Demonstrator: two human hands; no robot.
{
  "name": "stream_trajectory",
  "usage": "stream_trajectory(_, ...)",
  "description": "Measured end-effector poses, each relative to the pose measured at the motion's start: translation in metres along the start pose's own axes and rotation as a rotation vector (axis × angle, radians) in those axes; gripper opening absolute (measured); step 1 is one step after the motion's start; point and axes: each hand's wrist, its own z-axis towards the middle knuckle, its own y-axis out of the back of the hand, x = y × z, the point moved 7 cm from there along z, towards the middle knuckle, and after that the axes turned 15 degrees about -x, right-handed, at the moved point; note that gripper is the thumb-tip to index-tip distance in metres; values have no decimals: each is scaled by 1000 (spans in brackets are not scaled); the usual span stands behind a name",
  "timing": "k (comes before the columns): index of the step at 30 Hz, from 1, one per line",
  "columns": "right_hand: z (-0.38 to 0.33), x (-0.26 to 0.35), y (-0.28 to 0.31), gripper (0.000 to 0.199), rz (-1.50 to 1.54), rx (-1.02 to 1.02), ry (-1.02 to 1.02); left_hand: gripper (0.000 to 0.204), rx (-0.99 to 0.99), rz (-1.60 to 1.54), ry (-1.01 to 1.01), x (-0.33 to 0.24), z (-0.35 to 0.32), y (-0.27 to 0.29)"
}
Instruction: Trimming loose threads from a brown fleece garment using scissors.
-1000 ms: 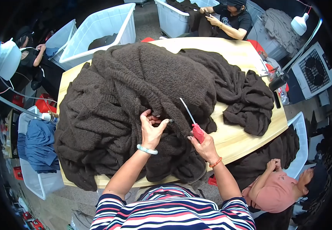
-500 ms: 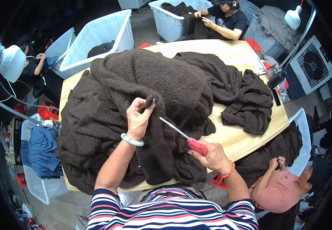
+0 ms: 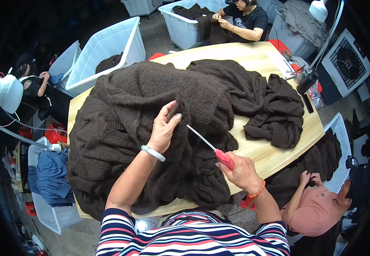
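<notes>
A large heap of dark brown knit garments (image 3: 121, 111) covers the left and middle of the table. My left hand (image 3: 161, 133) grips a raised fold of this knit cloth between thumb and fingers near the heap's middle. Wrapped in my right hand (image 3: 244, 174) is a red-handled tool (image 3: 202, 138) with a long, thin metal shaft. Its tip points up and left, close to the cloth beside my left hand; whether it touches the knit I cannot tell. The exact kind of tool does not show.
The pale wooden table (image 3: 274, 160) also bears a smaller bunched brown garment (image 3: 279, 115) and a black bottle (image 3: 308, 82) on its right. Co-workers sit at the far side, far left and near right. Large white bins (image 3: 136, 40) and lamps (image 3: 10, 91) stand around the table.
My left hand has shifted slightly right and up, and the fold it held has changed shape. The tool and my right hand have moved a little right, the tip rising slightly.
</notes>
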Motion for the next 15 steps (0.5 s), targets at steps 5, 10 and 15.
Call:
stream_trajectory(5,-8,-11,4,25,102,-74,12,53,58,106,7,26,-31,20)
stream_trajectory(10,-16,-1,1,23,85,39,62,40,-44,203,-9,34,-39,23)
stream_trajectory(15,-14,-1,4,25,2,72,38,35,6,287,-151,26,-36,9)
